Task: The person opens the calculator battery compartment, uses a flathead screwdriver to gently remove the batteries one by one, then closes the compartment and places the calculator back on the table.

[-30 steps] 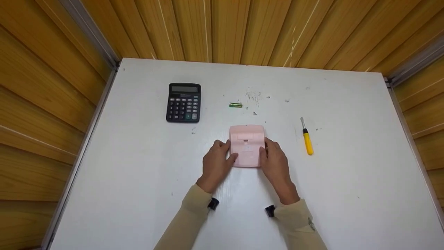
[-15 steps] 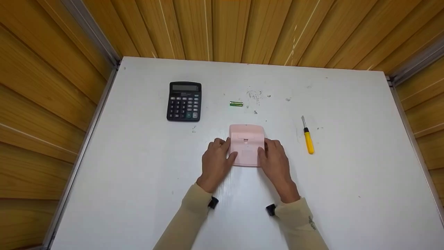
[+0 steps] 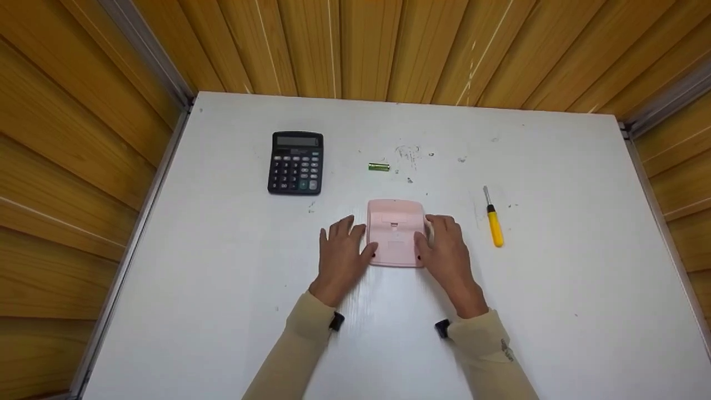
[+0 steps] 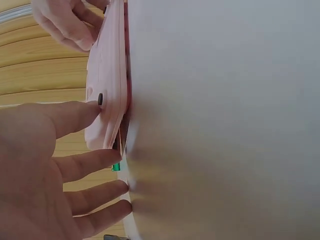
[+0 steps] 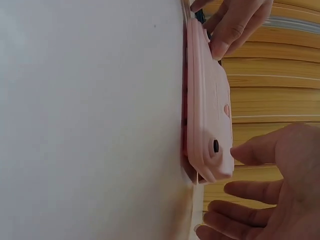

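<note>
A pink calculator (image 3: 395, 214) lies face down on the white table, its back with a small battery-cover latch (image 3: 394, 225) turned up. Dark rubber feet (image 5: 216, 146) show at its near corners. At its left edge is my left hand (image 3: 340, 261), fingers spread. The left thumb (image 4: 75, 116) touches the casing beside a rubber foot, while the other fingertips stand at the table surface. My right hand (image 3: 449, 258) is at the opposite edge with loosely extended fingers; its thumb (image 5: 257, 150) is right at the casing. Neither hand grips it.
A black calculator (image 3: 295, 166) lies face up at the back left. Behind the pink one is a green battery (image 3: 379, 166). A screwdriver with a yellow handle (image 3: 494, 228) lies to the right. Wood-panelled walls (image 3: 366, 50) border the table.
Both hands held the pink calculator's sides earlier. Now the left fingers have spread away to the left, and the right hand has loosened and shifted slightly right. The calculator has stayed in place.
</note>
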Motion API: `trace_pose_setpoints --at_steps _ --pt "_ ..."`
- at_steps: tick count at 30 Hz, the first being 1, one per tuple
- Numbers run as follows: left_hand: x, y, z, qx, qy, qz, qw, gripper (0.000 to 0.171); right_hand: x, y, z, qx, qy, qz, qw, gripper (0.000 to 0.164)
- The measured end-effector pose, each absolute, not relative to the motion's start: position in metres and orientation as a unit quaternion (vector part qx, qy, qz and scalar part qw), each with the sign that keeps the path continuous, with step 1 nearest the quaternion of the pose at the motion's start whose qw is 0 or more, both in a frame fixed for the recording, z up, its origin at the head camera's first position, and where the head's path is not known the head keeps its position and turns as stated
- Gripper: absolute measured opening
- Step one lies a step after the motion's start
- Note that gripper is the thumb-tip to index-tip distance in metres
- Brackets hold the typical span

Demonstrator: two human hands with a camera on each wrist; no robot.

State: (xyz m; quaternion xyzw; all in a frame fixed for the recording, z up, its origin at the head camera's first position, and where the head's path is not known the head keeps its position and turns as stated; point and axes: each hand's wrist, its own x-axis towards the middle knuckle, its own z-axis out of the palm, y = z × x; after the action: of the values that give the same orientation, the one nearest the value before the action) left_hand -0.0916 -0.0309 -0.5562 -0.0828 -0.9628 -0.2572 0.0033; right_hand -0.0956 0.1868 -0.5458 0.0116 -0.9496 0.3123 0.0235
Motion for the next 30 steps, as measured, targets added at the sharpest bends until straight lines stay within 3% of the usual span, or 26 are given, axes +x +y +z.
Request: trace_pose_setpoints --at_steps 7,12,30 --pt "-0.092 -0.032 -0.554 -0.088 -0.970 -0.226 -0.032 0.051 -0.114 0.190 -0.543 0.143 -0.957 0.248 0.040 0.046" --pt "-0.092 -0.031 -0.554 -0.087 -0.972 -0.214 -0.042 0.052 -0.131 0.192 -0.541 0.225 -0.953 0.204 0.007 0.046" --pt "-0.094 -0.030 -0.556 -0.082 -0.970 -0.225 -0.033 0.053 -0.140 0.188 -0.539 0.245 -0.949 0.197 0.011 0.041"
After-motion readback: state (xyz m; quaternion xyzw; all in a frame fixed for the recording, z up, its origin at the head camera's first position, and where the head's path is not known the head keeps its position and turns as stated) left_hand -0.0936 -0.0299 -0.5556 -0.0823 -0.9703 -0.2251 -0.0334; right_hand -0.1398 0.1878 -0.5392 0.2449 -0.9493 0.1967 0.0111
